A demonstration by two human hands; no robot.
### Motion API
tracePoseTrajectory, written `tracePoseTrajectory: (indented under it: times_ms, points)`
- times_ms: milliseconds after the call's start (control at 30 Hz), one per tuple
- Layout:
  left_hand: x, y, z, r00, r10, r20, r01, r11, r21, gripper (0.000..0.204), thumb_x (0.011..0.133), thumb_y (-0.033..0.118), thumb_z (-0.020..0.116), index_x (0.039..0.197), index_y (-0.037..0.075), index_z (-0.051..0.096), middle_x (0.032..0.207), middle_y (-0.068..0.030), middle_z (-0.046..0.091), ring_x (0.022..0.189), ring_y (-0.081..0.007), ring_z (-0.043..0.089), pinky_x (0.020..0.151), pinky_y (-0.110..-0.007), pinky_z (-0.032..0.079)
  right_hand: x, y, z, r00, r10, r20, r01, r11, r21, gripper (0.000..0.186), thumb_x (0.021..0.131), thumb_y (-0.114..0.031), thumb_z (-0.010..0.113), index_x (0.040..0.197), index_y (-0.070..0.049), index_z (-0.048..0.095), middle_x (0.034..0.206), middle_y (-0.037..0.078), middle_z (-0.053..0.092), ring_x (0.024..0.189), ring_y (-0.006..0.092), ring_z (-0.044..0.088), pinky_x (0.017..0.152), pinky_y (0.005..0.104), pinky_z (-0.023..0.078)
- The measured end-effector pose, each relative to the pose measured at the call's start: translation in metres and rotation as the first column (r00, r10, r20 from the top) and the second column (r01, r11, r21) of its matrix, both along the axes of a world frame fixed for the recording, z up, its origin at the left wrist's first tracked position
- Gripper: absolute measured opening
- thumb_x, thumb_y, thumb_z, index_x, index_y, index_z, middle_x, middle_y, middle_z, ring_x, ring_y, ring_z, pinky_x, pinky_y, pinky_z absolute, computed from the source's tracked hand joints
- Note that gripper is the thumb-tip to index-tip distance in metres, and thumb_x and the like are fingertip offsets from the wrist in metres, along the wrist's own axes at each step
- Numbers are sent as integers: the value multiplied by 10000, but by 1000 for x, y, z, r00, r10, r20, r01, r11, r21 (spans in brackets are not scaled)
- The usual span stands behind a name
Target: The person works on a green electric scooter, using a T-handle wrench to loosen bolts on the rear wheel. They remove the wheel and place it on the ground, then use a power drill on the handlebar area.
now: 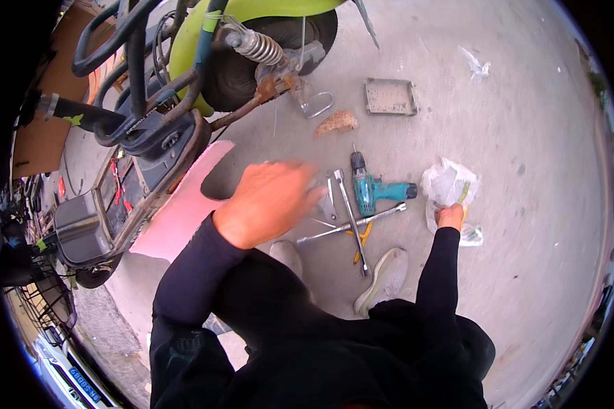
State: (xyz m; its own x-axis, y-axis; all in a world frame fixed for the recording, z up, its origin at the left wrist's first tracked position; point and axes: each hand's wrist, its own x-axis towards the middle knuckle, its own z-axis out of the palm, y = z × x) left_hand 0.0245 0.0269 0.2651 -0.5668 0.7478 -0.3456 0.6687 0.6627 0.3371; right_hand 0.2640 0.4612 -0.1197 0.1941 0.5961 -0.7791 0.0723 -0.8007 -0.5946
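Observation:
My left hand (pixel 269 201) is over the pink panel's edge and the tools on the ground, its fingers smeared by motion. To the right, my right hand (pixel 449 217) is closed at a clear plastic bag (pixel 450 178), which spreads out above and below it. A thin yellow-green thing (pixel 465 193) shows beside that hand; its kind is unclear. Between my hands lie a teal cordless drill (pixel 366 191) with a bit in its chuck, a cross-shaped lug wrench (pixel 352 225) and yellow-handled pliers (pixel 362 240), partly beneath the wrench.
A scooter with a lime-green fender (pixel 184 58), a rusty shock absorber (pixel 260 48) and dark bars stands at upper left. Leaning near it is a pink panel (pixel 174 221). A shallow tray (pixel 391 97), a brown piece (pixel 336 123) and a plastic scrap (pixel 476 66) lie farther off.

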Motion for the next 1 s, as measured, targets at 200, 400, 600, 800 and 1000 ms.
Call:
tracePoseTrajectory:
  times_ms: [200, 400, 600, 800, 1000]
  points:
    - [6, 6, -4, 1000, -13, 25, 12, 999, 42, 291, 931, 274, 596, 1084, 28, 624, 946, -191, 668, 869, -405, 633, 742, -488, 498, -113, -156, 190, 935, 145, -324, 11, 901, 434, 357, 1019, -349, 449, 1102, -29, 583, 689, -16, 412, 568, 103, 407, 473, 268, 339]
    - [7, -3, 8, 996, 92, -11, -89, 987, 133, 300, 921, 273, 612, 1091, 27, 634, 968, -176, 685, 850, -390, 643, 735, -455, 497, -168, -270, 191, 771, 415, -482, -320, 908, 269, 481, 1011, -535, 422, 730, -148, 475, 578, -54, 366, 466, 76, 348, 420, 246, 266]
    - [15, 0, 15, 988, 153, -23, -144, 966, 215, 278, 904, 250, 639, 1056, 18, 648, 903, -151, 691, 769, -349, 654, 697, -409, 498, -200, -377, 144, 511, 831, -220, -631, 537, 561, 515, 1051, -441, 370, 787, -21, 508, 694, 30, 459, 628, 222, 458, 579, 399, 398]
    - [15, -10, 17, 984, 172, -36, -164, 971, 172, 264, 902, 228, 639, 1050, 10, 660, 876, -156, 692, 751, -342, 653, 682, -400, 499, -216, -356, 177, 667, 568, -482, -423, 821, 383, 541, 1046, -482, 363, 812, -15, 505, 689, 25, 422, 637, 197, 392, 582, 389, 373]
    - [6, -12, 9, 982, 188, -29, -175, 953, 247, 258, 897, 221, 645, 1044, 10, 661, 884, -165, 697, 736, -343, 654, 673, -402, 505, -225, -400, 178, 599, 630, -494, -314, 752, 579, 607, 1041, -530, 325, 666, -66, 439, 594, 3, 368, 564, 184, 371, 520, 383, 352]
